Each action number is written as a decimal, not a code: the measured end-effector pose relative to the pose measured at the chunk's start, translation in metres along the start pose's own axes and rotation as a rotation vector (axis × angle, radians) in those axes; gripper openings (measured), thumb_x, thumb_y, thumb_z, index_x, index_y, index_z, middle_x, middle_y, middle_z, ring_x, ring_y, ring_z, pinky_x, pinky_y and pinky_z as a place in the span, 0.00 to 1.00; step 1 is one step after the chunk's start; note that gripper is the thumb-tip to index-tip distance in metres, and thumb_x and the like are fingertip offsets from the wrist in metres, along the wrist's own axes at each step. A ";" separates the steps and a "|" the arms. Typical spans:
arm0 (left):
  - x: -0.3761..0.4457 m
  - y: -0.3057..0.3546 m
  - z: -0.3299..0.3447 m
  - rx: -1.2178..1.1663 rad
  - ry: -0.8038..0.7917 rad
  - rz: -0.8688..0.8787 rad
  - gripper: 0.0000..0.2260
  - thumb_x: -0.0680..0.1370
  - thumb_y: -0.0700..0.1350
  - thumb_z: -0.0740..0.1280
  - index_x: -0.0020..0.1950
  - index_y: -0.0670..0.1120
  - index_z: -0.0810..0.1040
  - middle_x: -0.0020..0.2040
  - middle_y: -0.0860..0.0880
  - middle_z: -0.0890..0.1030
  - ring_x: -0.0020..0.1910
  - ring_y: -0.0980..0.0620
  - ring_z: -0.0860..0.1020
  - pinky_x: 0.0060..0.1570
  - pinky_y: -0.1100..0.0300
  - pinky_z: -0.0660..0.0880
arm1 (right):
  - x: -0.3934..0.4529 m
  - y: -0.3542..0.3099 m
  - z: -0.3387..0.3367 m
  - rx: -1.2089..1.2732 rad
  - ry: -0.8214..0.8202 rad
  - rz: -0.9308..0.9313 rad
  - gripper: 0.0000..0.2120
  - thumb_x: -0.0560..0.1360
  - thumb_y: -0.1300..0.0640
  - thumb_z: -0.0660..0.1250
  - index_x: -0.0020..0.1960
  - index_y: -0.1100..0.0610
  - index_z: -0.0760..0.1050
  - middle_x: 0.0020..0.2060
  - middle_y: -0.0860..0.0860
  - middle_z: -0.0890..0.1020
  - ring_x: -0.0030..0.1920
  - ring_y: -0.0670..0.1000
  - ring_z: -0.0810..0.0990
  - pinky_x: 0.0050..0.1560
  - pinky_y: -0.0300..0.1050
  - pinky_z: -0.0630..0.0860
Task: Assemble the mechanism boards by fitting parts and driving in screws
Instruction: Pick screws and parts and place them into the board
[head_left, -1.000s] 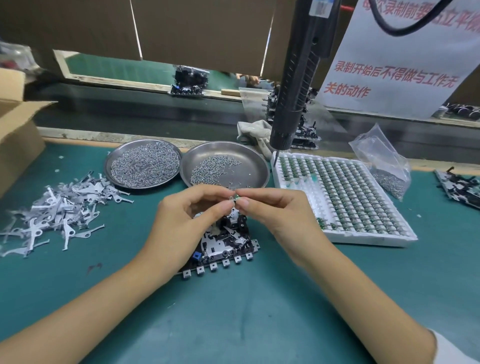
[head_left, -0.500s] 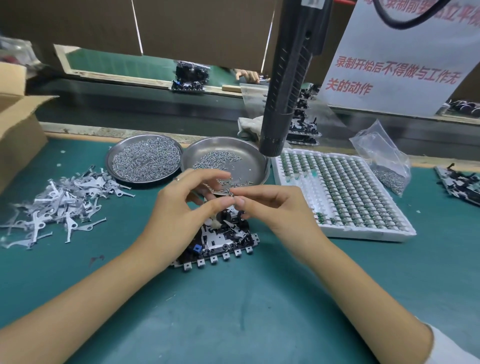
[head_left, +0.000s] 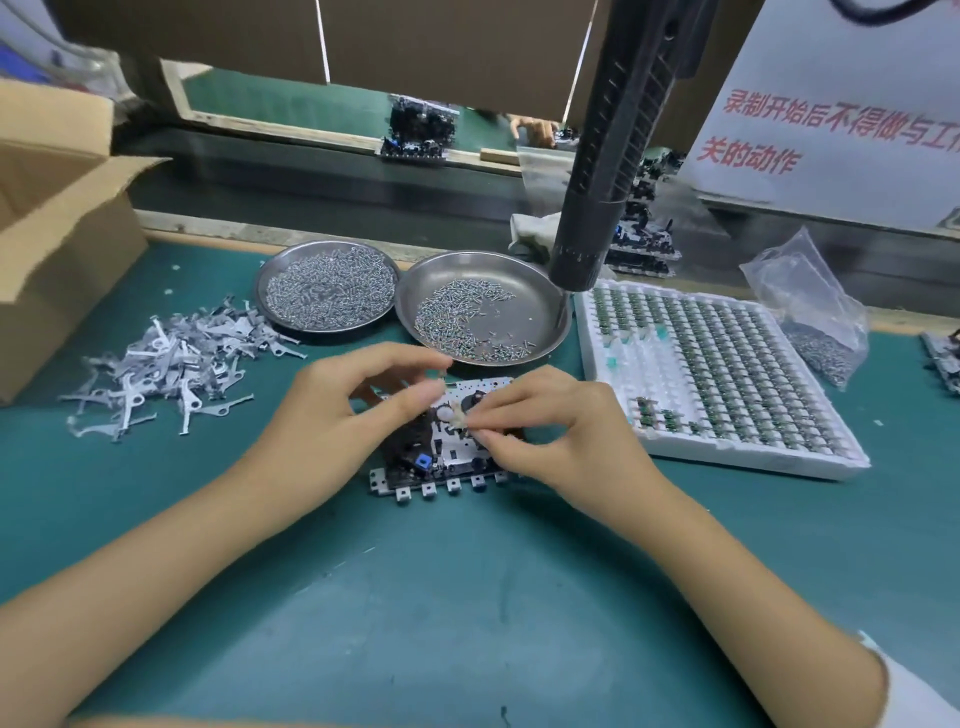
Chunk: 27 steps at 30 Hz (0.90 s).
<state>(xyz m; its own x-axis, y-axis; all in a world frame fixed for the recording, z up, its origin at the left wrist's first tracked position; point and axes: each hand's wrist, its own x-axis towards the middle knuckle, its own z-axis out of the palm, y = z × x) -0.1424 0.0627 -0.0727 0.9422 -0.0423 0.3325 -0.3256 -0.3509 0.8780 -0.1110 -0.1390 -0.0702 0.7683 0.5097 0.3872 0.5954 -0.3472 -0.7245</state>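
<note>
Lying under both hands' fingers (head_left: 498, 436): mechanism board (head_left: 441, 462).

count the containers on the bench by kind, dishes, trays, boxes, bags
round metal dishes: 2, left dish and right dish
white parts tray: 1
cardboard box: 1
clear plastic bag: 1
total: 5
</note>
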 end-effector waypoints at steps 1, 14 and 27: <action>-0.002 -0.001 0.000 -0.018 0.036 -0.017 0.08 0.72 0.52 0.68 0.49 0.59 0.82 0.42 0.57 0.82 0.41 0.59 0.79 0.47 0.63 0.75 | -0.001 0.000 0.002 -0.059 -0.023 -0.049 0.08 0.68 0.66 0.75 0.45 0.57 0.85 0.42 0.47 0.85 0.46 0.50 0.78 0.50 0.41 0.74; -0.013 0.000 0.012 0.146 0.077 -0.006 0.07 0.75 0.50 0.66 0.47 0.53 0.82 0.42 0.55 0.82 0.44 0.57 0.78 0.47 0.67 0.72 | -0.003 0.008 0.011 -0.269 -0.040 -0.276 0.05 0.67 0.63 0.76 0.42 0.58 0.85 0.42 0.49 0.85 0.42 0.54 0.78 0.47 0.55 0.75; -0.014 0.012 0.026 0.607 -0.034 0.031 0.03 0.73 0.53 0.70 0.42 0.55 0.80 0.44 0.56 0.76 0.44 0.55 0.73 0.57 0.57 0.61 | 0.003 0.004 0.000 0.045 0.276 0.125 0.07 0.68 0.66 0.74 0.42 0.55 0.84 0.41 0.47 0.84 0.49 0.48 0.80 0.54 0.41 0.75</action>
<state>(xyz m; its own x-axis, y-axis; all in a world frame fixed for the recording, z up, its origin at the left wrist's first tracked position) -0.1572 0.0349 -0.0757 0.9382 -0.0874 0.3350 -0.2589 -0.8194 0.5114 -0.1068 -0.1392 -0.0715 0.8733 0.2297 0.4296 0.4862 -0.3557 -0.7982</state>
